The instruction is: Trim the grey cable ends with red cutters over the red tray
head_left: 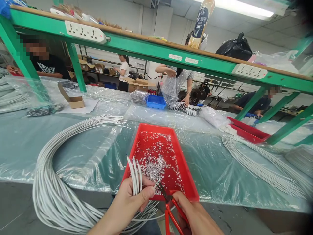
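Note:
My left hand (132, 199) is closed around a few white cable ends (135, 173) that stick up above the fingers, at the near edge of a red tray (188, 182). My right hand (193, 212) grips red-handled scissors (168, 205), whose dark blades point at a cable end held by my left thumb. The tray holds many small silvery clippings (156, 160). A big coil of white cables (56, 182) loops from the table's left side down to my left hand.
The table is covered in clear plastic sheet (215, 163). More white cables (264, 163) lie at right, near another red tray (246, 132). A cardboard box (73, 98) and blue tray (156, 101) sit farther back. Green shelf frame (146, 45) overhead. Other people work across the table.

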A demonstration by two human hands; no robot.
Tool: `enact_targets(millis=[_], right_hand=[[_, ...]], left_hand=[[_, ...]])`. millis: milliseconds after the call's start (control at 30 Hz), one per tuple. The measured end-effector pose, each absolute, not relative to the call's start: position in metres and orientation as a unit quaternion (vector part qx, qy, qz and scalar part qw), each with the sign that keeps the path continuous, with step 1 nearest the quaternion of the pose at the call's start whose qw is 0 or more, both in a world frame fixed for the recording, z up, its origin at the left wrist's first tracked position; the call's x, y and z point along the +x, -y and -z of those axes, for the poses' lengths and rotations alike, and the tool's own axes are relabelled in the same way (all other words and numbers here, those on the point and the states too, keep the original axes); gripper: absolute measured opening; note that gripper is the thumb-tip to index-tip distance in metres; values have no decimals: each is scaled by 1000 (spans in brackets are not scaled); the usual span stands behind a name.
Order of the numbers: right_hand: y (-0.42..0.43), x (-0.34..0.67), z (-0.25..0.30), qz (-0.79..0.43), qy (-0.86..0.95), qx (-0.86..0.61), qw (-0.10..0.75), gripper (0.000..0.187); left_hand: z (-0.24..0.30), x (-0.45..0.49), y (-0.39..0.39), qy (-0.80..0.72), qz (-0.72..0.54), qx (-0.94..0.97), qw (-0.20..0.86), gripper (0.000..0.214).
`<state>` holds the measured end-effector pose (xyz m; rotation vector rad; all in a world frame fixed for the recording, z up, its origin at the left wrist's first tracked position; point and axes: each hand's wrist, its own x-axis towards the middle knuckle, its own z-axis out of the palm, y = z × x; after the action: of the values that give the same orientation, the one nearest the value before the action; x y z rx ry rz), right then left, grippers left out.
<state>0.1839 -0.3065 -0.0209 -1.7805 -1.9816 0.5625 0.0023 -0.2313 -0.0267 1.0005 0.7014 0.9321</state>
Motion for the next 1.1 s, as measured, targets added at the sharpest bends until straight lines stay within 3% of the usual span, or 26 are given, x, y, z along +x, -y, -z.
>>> enact_targets(millis=[100,167,267,300,333,433,833,1100], right_hand=[[301,194,29,-156,697,-665,220,43],[296,191,35,-160,668,-666,290,38],[290,164,43,-354,537,-588,491,25],[288,151,45,-417,476,-551,545,31],[286,137,47,-458,429,-514,585,40],[278,107,51,-491,359,-456,650,38],[263,110,59,-318,483,-493,650,15],[260,115,51,-292,518,-510,622,9]], left_hand=[[25,-6,232,-254,-448,399,759,38],[25,-9,234,-257,-475,384,749,33],[27,-7,235,-296,-507,444,677,24],[27,-6,235,-302,-508,476,651,22],[28,-5,235,-305,-505,508,628,21],[27,-5,235,-318,-490,559,588,16],[27,-14,232,-318,-499,575,565,10],[25,-13,229,-358,-490,592,531,10]])
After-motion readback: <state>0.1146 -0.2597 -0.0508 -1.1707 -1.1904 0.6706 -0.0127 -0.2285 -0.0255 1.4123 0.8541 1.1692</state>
